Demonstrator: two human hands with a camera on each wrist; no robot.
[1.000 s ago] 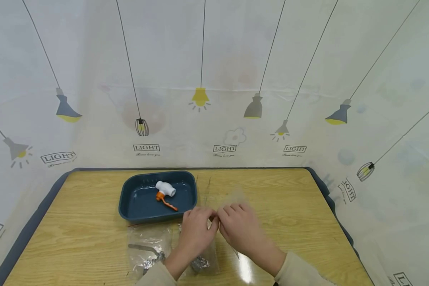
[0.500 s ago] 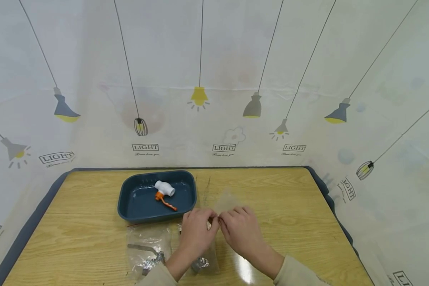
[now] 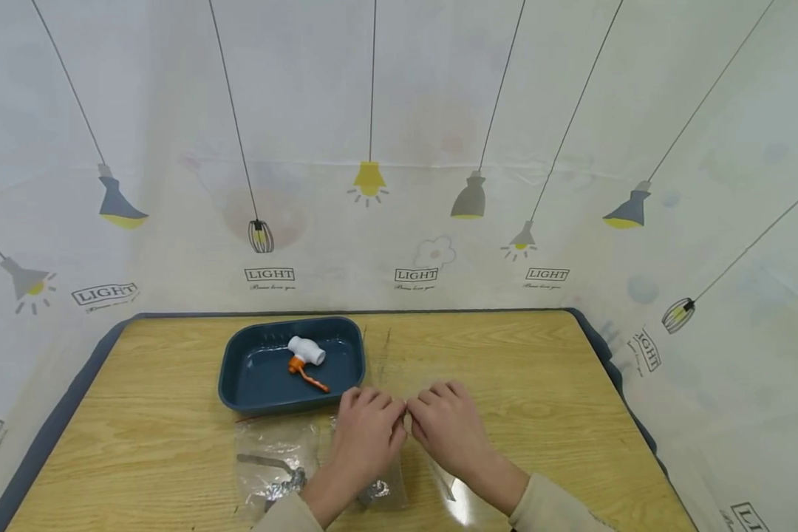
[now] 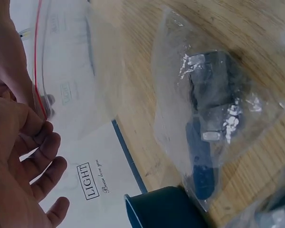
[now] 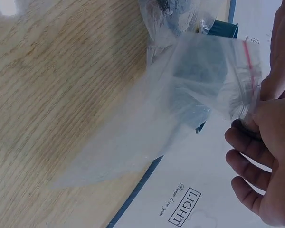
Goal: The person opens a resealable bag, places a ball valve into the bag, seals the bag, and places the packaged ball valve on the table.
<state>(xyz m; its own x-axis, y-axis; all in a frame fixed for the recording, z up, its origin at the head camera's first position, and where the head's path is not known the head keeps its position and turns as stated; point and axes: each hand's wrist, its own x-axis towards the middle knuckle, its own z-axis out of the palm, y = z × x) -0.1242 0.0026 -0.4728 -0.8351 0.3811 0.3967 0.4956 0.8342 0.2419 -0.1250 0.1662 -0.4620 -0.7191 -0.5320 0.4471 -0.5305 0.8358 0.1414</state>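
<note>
My left hand (image 3: 369, 436) and right hand (image 3: 448, 436) meet above the middle of the table, thumbs close together. Between them they pinch the mouth of a clear zip-lock bag (image 5: 133, 128) with a red line along its top. The bag's loose film hangs over the table, and I see nothing inside it. In the left wrist view, another clear bag (image 4: 168, 80) lies beneath, holding a dark fitting with a blue handle (image 4: 203, 166). Left of that, a second bagged fitting (image 3: 282, 476) has a long grey lever. My left forearm partly covers the nearer bag.
A dark blue tray (image 3: 253, 403) stands at the back left, just beyond the bags. In it lies a white plastic valve (image 3: 307, 350) with an orange handle (image 3: 312, 380). Behind the wooden table (image 3: 539, 377) rises a lamp-printed cloth (image 3: 332, 251).
Both hands stay almost in place, pinching the bag's top. Its film, showing beyond my right hand half a second ago, has swung down toward me. My left fingers have shifted slightly.
</note>
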